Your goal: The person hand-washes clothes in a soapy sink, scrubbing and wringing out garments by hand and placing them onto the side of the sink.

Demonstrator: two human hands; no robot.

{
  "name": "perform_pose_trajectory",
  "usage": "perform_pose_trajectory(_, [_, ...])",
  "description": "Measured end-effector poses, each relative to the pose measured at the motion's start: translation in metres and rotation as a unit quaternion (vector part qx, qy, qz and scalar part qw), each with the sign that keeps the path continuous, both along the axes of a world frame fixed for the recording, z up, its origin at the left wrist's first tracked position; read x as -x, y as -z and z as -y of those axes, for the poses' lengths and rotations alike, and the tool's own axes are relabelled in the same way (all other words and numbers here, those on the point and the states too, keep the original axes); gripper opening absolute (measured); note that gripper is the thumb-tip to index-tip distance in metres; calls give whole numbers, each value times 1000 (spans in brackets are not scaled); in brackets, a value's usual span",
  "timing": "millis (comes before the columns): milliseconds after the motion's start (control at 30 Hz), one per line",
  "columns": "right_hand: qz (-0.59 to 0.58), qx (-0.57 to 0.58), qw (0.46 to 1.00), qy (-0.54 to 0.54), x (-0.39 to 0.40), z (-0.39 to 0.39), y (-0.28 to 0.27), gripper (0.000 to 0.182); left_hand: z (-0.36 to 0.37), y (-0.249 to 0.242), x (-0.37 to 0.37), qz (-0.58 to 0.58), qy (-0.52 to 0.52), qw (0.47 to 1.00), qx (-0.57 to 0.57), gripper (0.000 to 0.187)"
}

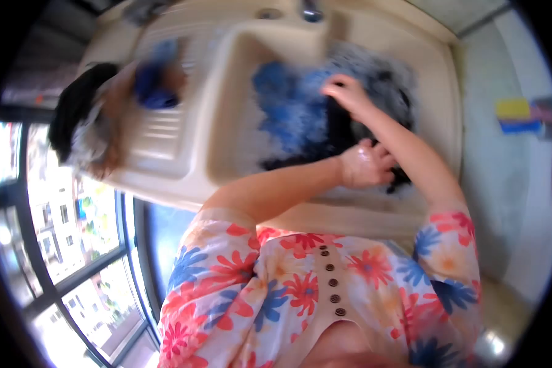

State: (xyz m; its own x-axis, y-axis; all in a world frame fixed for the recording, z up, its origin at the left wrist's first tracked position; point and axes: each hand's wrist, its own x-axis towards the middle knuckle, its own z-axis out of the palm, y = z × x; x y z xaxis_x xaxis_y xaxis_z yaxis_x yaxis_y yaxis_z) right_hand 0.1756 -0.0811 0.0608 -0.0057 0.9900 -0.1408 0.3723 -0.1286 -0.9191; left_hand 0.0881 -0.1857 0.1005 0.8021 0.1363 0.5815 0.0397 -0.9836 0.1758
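Wet black cloth (339, 126) stretches between my two hands over the sink basin (224, 132). My left hand (368, 164), wet and with suds on it, reaches across to the right and has its fingers curled on the cloth near the basin's front. Farther back, my right hand (348, 97) is bent over the cloth's upper part with its fingers closed; motion blurs them. Blue cloth (288, 110) lies in the basin left of my hands. Behind and right of them is a grey, sudsy cloth (374, 64).
On the ridged drainboard (156, 138) at the left lie a dark blue item (156, 86) and a black and grey cloth heap (83, 116). A faucet (311, 12) stands at the back. Yellow and blue sponges (514, 115) are at the right wall. Windows (73, 221) are at left.
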Motion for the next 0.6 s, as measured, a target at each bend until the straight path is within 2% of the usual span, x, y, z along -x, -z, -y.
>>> perform_pose_trajectory(33, [-27, 74, 996, 46, -10, 3, -10, 25, -2, -14, 12, -1, -9, 999, 42, 14])
perform_pose_trajectory(67, [-110, 113, 984, 83, -25, 3, -1, 25, -10, -31, 29, 2, -50, 995, 88, 22])
perform_pose_trajectory(133, [-220, 184, 955, 75, -46, 10, -12, 22, -33, -54, 64, 151, -212, 947, 186, 25])
perform_pose_trajectory(167, [-250, 259, 926, 112, -48, 10, -9, 20, -46, -59, 84, 213, -296, 904, 222, 24])
perform_pose_trajectory(200, [-318, 276, 900, 111, -40, 13, -16, 21, -62, -55, 108, 266, -337, 821, 377, 22])
perform_pose_trajectory(233, [-383, 292, 870, 109, -32, 16, -26, 22, -72, -51, 135, 314, -363, 708, 519, 20])
perform_pose_trajectory(267, [-401, 318, 855, 87, -4, 17, -51, 25, -72, -67, 172, 374, -340, 614, 607, 21])
perform_pose_trajectory(300, [-421, 292, 857, 55, 18, 11, -65, 27, -69, -88, 201, 425, -309, 509, 683, 22])
perform_pose_trajectory(367, [-470, 245, 847, -45, 68, -10, -90, 31, -63, -98, 253, 545, -305, 464, 628, 22])
perform_pose_trajectory(400, [-481, 214, 848, -62, 97, -25, -106, 31, -59, -105, 276, 614, -304, 468, 558, 23])
perform_pose_trajectory(433, [-533, 165, 818, -142, 124, -41, -119, 39, -52, -113, 298, 677, -299, 468, 483, 23])
perform_pose_trajectory(467, [-417, 21, 887, -198, 148, -51, -131, 49, -42, -120, 319, 698, -275, 474, 462, 22])
perform_pose_trajectory(533, [-394, -4, 892, -221, 195, -58, -164, 56, -20, -126, 348, 732, -256, 484, 406, 21])
perform_pose_trajectory(567, [-323, -50, 922, -210, 212, -56, -167, 60, -11, -124, 357, 746, -260, 487, 373, 20])
perform_pose_trajectory(600, [-270, -59, 927, -255, 222, -55, -161, 60, -6, -115, 367, 735, -336, 488, 330, 21])
